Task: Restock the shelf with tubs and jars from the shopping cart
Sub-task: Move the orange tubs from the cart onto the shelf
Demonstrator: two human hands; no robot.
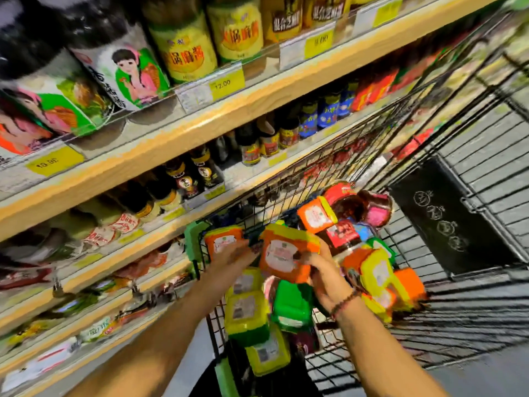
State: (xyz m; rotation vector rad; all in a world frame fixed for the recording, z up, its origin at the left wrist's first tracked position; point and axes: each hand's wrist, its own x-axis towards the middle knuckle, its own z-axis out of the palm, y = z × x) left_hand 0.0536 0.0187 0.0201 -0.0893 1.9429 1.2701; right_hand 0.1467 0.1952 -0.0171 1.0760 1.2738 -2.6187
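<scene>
The shelf (200,121) runs along your left, its boards packed with bottles, jars and packets behind yellow price tags. The shopping cart (458,305) stands just beside it on your right, and its near half is heaped with stock.

Your right hand (323,270) grips an orange tub (286,257) with a yellow lid. The fingers are curled round its right side and hold it just above the heap, over the cart's near left part. Your left hand (232,255) reaches in from the left with its fingers stretched out straight toward that tub's left edge. The blur hides whether they touch it. A second orange tub (221,239) sits just behind this hand, in the cart's corner next to the shelf.

Counting what is in the cart, you have at least four orange tubs and three yellow-lidded green tubs (246,316) stacked below your hands. Probably three dark jars (375,207) lie at the far end.

A beaded bracelet (345,303) circles your right wrist.
</scene>
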